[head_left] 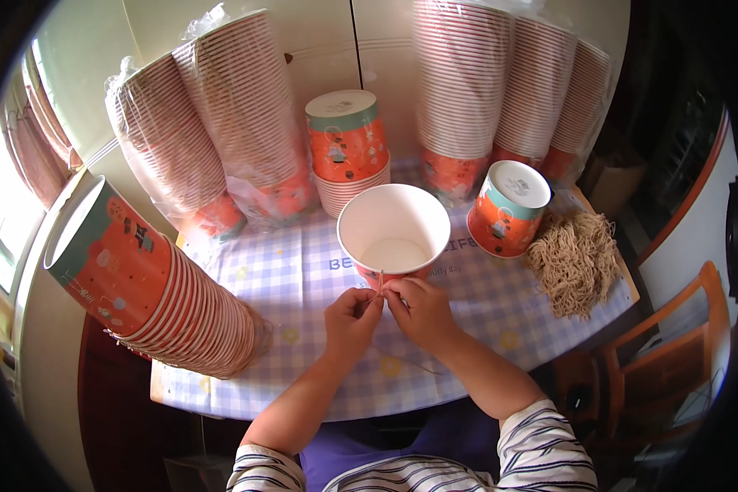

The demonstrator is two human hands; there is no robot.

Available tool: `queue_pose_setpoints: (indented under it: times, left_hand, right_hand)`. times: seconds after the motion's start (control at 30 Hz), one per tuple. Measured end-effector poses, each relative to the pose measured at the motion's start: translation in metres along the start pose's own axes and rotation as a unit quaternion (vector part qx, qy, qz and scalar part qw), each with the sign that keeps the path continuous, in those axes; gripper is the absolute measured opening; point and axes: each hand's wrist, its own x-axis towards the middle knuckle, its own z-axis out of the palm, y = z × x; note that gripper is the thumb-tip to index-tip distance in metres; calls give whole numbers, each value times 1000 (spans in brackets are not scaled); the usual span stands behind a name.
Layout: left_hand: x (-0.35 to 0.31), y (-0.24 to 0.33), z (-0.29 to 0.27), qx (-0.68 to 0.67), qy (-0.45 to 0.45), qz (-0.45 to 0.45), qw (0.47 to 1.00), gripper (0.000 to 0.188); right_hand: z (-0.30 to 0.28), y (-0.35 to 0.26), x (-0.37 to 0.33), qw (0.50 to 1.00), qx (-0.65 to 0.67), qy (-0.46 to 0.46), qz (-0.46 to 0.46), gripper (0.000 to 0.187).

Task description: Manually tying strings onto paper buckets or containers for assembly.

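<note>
An open paper bucket (pixel 394 220), white inside and orange outside, stands upright at the middle of the table. At its near rim my left hand (pixel 353 321) and my right hand (pixel 421 313) meet, fingertips pinched close together. Both pinch a thin beige string (pixel 380 280) that runs up to the bucket's rim. A loose end of string trails over the tablecloth below my hands. Whether the string is knotted is hidden by my fingers. To the right lies a tangled bundle of beige strings (pixel 576 264), beside an upside-down orange and green bucket (pixel 510 209).
At the left leans a tall nested stack of buckets (pixel 180 299). Behind stand plastic-wrapped stacks on the left (pixel 242 115) and right (pixel 463 90), with a shorter upturned stack (pixel 346 139) between them. A checked tablecloth (pixel 287 283) covers the table; a wooden chair (pixel 668 344) is at the right.
</note>
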Motion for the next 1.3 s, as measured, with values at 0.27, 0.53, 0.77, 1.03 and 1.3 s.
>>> queue_pose_setpoints:
  times: [0.27, 0.53, 0.77, 1.03, 1.3]
  left_hand:
    - [0, 8, -6, -66, -34, -93, 993, 14]
    - [0, 13, -8, -65, -32, -125, 990, 17]
    - [0, 9, -5, -41, -25, -106, 993, 12]
    - [-3, 1, -3, 104, 6, 70, 992, 10]
    - [-4, 16, 3, 183, 24, 192, 964, 20]
  right_hand:
    - [2, 6, 0, 904, 312, -85, 278, 17]
    - [1, 8, 0, 886, 359, -108, 272, 16]
    - [0, 11, 0, 843, 404, -103, 340, 14]
    - [0, 14, 1, 745, 517, -90, 411, 12]
    - [0, 13, 1, 745, 531, -108, 389, 12]
